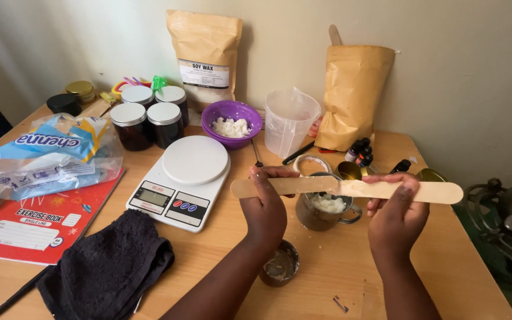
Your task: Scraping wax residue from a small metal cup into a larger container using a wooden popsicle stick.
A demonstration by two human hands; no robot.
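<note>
Above the wooden table (351,278), long flat pale wooden stirring stick (351,188) held level, left hand (265,207) and right hand (395,216) fingers pinching it, small metal cup of white wax (322,210) partly hidden behind.

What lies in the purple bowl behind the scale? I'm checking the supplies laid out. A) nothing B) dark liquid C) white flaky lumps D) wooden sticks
C: the purple bowl behind the white scale holds a heap of white flaky lumps.

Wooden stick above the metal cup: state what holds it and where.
Both hands hold the flat wooden stick level: left hand near its left end, right hand toward its right end.
</note>
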